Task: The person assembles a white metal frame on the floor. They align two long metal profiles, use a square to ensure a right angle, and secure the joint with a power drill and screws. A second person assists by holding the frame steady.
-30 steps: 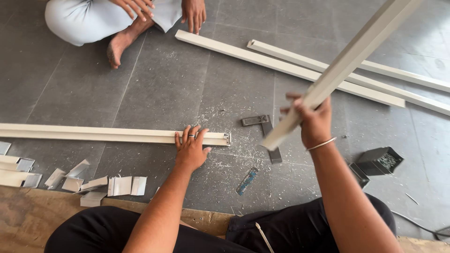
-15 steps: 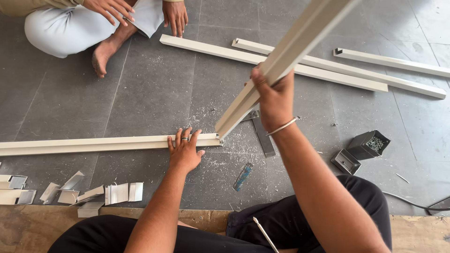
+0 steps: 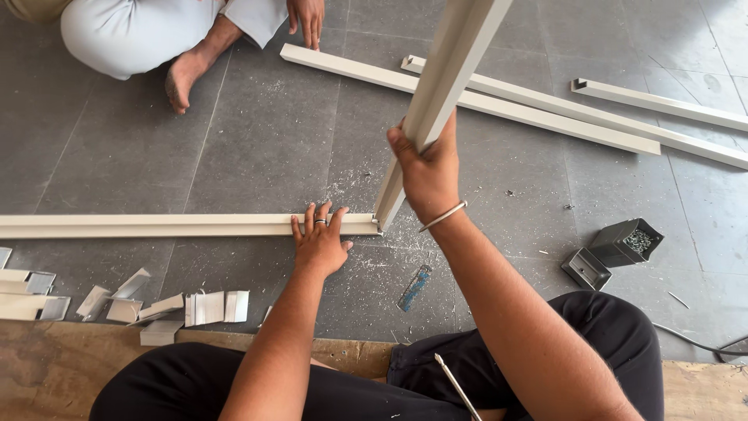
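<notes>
Left hand (image 3: pixel 319 243) flat, fingers spread, pressing down on the right end of a long white channel profile (image 3: pixel 156 226) lying on the grey tile floor (image 3: pixel 257 140). Right hand (image 3: pixel 428 173) clamped around a second white profile (image 3: pixel 444 74), held steeply tilted; its lower end touches the floor right at the end of the flat profile, forming a corner just beside the left fingertips. Upper end runs out of the top edge.

Metal filings scattered around that corner. Small blue tool (image 3: pixel 414 287) on the floor just below it, apart from both hands. Open dark box of screws (image 3: pixel 627 242) and its lid (image 3: pixel 586 269) to the right, near the right knee. Short white offcuts (image 3: pixel 206 306) in a row at lower left beside the wooden board edge (image 3: pixel 47 366). Three more long profiles (image 3: pixel 545 117) lie diagonally at upper right, well apart. Another person's bare foot (image 3: pixel 183 78) and hand (image 3: pixel 306 15) at top left; open floor between them and the flat profile.
</notes>
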